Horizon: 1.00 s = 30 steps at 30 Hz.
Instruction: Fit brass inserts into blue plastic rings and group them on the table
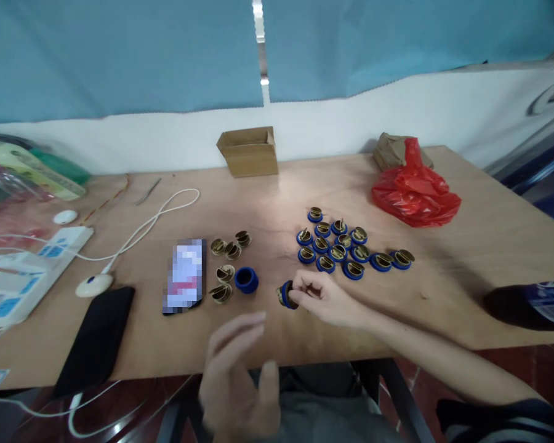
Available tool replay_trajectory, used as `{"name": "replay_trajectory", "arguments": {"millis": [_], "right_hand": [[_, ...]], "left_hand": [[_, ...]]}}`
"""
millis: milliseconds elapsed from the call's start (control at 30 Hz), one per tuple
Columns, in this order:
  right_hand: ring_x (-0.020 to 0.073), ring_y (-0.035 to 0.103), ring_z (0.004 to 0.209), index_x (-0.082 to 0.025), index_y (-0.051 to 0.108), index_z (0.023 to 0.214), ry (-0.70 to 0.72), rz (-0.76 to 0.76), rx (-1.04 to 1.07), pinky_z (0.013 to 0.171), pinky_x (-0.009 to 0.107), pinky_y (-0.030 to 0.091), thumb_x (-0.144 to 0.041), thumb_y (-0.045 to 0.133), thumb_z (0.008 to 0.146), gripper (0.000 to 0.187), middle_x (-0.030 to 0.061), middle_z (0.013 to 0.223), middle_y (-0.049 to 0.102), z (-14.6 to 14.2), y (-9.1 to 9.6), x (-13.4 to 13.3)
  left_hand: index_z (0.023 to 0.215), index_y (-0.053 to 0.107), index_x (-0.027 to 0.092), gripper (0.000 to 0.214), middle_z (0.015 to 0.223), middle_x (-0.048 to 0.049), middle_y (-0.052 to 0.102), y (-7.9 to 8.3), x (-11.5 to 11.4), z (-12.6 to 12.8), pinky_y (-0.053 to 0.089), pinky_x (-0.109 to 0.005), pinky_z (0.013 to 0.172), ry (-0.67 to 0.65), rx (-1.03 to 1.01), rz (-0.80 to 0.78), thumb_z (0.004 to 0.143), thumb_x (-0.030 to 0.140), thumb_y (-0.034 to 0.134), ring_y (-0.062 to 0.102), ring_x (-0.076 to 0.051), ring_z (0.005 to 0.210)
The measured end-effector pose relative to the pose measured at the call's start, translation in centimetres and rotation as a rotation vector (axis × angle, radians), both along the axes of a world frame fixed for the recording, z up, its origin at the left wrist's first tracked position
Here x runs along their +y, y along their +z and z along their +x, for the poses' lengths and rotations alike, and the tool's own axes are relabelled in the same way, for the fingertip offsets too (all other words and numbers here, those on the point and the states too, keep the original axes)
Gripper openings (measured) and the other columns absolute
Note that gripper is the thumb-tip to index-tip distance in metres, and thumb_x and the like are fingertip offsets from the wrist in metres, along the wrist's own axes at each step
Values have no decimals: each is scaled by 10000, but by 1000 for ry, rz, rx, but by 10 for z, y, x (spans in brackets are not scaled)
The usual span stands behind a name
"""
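Right hand (325,298) pinches blue-ringed brass part (287,295) at fingertips, just above table (466,258); left hand (240,375) loose, empty, raised near table edge

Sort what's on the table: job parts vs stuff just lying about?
In use: right hand holding blue-ringed brass part; finished blue-ringed parts; bare brass pieces; loose blue ring; left hand, empty.

Lying about: cardboard box, red bag, phones, power strip.

my left hand (240,381): bare, no glove or ring | my right hand (325,298): bare, forearm uncovered | dark sleeve with pale stripes at right elbow (503,418) | grey trousers (323,412)
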State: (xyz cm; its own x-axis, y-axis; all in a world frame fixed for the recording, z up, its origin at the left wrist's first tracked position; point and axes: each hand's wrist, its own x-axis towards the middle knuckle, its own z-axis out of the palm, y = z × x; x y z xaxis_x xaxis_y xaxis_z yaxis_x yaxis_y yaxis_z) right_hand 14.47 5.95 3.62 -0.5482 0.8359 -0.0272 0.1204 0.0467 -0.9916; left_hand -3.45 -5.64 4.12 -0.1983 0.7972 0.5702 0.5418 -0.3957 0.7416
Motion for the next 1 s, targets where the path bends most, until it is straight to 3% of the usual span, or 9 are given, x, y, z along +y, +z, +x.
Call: {"name": "replay_trajectory", "arguments": {"millis": [133,267,400,633,867,1000], "right_hand": [[88,350,555,-207,452,719,8,49,-34,511,237,264,-318,590,919,267,-61,640,427,0,3,-2],[89,379,550,-210,422,694,-6,255,-109,519,241,279,-246,581,920,278,-52,643,451,0,1,-4],[106,425,603,-211,402,691,-7,463,-156,562,250,311,-188,554,931,286,-38,665,459,-1,-3,-4],[133,472,662,-211,445,739,74,613,-191,599,262,375,-213,528,993,267,-18,704,505,2,-7,-2],[197,515,746,-166,588,816,103,1086,-348,688,325,485,-152,454,1028,251,70,763,621,1,-12,-7],[205,519,749,-179,610,753,95,1225,-415,702,335,486,-131,489,1005,284,62,727,605,0,-13,-10]], "left_hand": [[1528,410,231,641,1444,-131,596,-22,41,0,529,-444,1106,-170,165,-120,939,244,662,588,-274,1334],[1523,424,275,579,1447,-100,625,-34,52,2,554,-389,1099,-289,194,-183,980,184,603,615,-234,1335],[1446,528,267,498,1365,-85,689,-44,53,3,585,-364,1065,-286,145,-164,970,133,593,678,-225,1256],[1423,565,270,525,1338,-72,712,-48,54,0,590,-377,1065,-302,99,-151,926,135,667,708,-237,1208],[1358,588,258,475,1427,-70,658,-50,49,1,573,-365,1089,-248,-6,-235,917,80,612,662,-226,1282],[1267,597,241,379,1453,-105,628,-54,47,6,644,-365,970,-207,-53,-249,913,110,635,684,-240,1249]]}}
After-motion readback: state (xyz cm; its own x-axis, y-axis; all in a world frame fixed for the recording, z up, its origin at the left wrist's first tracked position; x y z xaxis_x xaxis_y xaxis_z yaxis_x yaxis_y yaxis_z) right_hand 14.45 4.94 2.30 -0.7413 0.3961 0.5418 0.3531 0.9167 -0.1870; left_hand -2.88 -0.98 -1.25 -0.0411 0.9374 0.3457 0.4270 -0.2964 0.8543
